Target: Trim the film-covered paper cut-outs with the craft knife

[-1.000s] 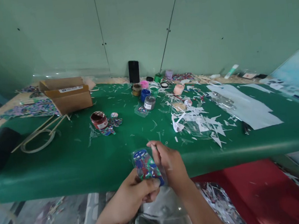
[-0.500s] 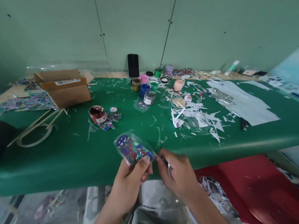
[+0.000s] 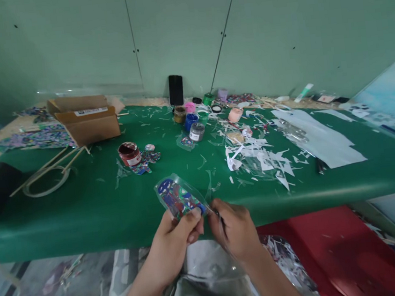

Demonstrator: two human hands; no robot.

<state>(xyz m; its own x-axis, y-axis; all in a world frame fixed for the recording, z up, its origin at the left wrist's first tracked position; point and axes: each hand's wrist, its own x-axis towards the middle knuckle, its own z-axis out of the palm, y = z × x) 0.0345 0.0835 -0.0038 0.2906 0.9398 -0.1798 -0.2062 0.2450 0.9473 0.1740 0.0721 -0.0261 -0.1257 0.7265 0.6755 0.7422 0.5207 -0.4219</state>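
The left hand (image 3: 174,244) pinches the lower edge of a colourful laminated sheet (image 3: 179,198) between its fingers and holds it tilted above the near edge of the green counter (image 3: 84,211). The right hand (image 3: 236,228) is just beside it, its fingers clenched on a thin dark tool (image 3: 219,214) that meets the sheet's lower corner. Farther back on the counter stand a red paint jar (image 3: 129,153) and a cardboard box (image 3: 87,119), and white paper scraps (image 3: 258,158) lie to the right.
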